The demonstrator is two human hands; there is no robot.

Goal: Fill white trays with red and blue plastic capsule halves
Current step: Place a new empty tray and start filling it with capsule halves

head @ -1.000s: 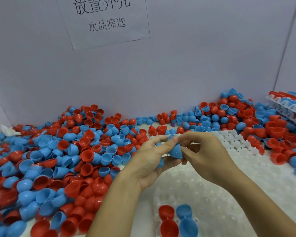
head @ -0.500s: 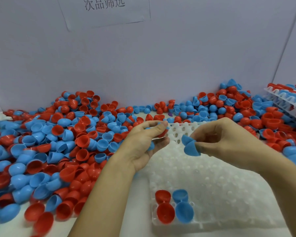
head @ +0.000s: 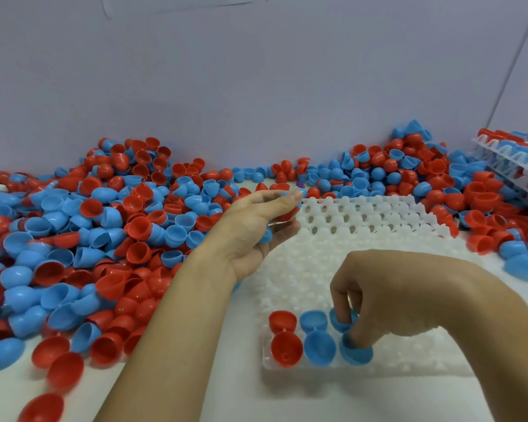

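A white tray (head: 348, 239) with rows of pegs lies in front of me. At its near left corner stand two red halves (head: 285, 348) and two blue halves (head: 319, 348). My right hand (head: 387, 296) reaches down over that corner, its fingertips pinching two blue halves (head: 355, 350) at the tray's near rows. My left hand (head: 256, 226) hovers over the tray's left edge, palm up, fingers curled round a red half (head: 290, 213) and a blue half (head: 265, 236).
A deep pile of loose red and blue halves (head: 104, 239) covers the table to the left and along the back wall. More halves lie at the right (head: 485, 214). A stack of filled trays (head: 518, 159) stands at the far right.
My right hand has dropped from mid-air down to the tray's near left corner with its blue halves. The left hand stays over the tray's left edge. The view has tilted down.
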